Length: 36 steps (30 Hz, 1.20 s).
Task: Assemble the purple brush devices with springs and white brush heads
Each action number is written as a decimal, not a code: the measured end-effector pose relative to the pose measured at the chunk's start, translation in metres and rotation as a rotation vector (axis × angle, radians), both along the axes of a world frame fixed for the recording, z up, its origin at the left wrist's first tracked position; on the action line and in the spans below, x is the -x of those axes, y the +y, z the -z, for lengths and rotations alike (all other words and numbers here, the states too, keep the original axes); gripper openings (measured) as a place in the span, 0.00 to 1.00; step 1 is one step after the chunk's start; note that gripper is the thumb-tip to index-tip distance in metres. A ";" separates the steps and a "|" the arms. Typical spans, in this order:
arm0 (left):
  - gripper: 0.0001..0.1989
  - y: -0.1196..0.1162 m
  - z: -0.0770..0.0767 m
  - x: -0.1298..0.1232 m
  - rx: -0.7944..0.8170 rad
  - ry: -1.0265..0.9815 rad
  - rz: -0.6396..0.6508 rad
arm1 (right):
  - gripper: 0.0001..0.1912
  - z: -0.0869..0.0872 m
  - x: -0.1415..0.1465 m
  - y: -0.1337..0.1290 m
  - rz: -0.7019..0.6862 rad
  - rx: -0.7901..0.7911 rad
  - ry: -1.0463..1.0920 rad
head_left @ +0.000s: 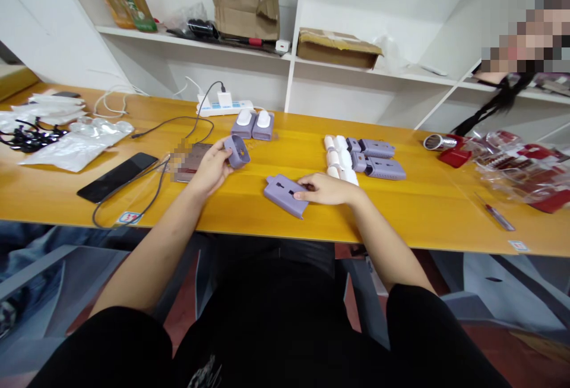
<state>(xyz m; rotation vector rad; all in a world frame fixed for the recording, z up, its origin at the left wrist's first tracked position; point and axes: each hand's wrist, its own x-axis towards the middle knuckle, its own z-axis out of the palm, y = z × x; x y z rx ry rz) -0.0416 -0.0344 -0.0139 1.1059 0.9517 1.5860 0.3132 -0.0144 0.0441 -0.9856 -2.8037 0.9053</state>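
We are holding a small lilac plastic case (237, 152) in our left hand (209, 168), with the fingers curled closed around its near side. The case is sitting tilted up at the fingertips, and a hole is showing in its face. Our right hand (327, 189) is lying almost flat, with its fingertips resting on the right end of a flat lilac plastic cover (285, 195). As far as we can see, the hand is not closing around the cover. The cover, with slots showing in its face, is lying at an angle between our two hands on a yellow wooden table (423, 210).

Beyond our left hand, two lilac cases with white caps (253, 125) are standing side by side, near a white power strip (225, 105). To the right of our right hand, loose white caps (338, 156) are lying in a cluster, just beside a group of lilac cases (376, 159). Left of our left hand, a blurred flat item (191, 161) is lying too obscured to identify, beside a black phone (116, 177) and a looping grey cable (149, 204). Clear plastic bags (75, 148) are lying farther left. Far right, a small screwdriver (497, 217) is lying near a heap of clear and red packaging (519, 168). Above the table, a cardboard box (338, 50) is sitting on a white shelf (191, 35).
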 end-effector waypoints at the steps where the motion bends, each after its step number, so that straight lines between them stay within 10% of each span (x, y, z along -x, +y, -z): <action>1: 0.26 -0.002 -0.001 -0.002 -0.010 -0.006 0.034 | 0.29 0.001 0.002 0.000 0.007 -0.003 0.007; 14: 0.33 -0.033 -0.010 -0.048 0.069 -0.084 0.329 | 0.42 0.014 0.052 -0.019 0.209 -0.135 0.770; 20: 0.30 -0.044 -0.001 -0.077 0.087 -0.122 0.418 | 0.16 0.003 0.057 -0.034 0.216 -0.235 0.823; 36: 0.22 -0.044 -0.005 -0.074 0.299 -0.060 0.415 | 0.11 -0.001 0.044 -0.039 -0.088 -0.200 0.821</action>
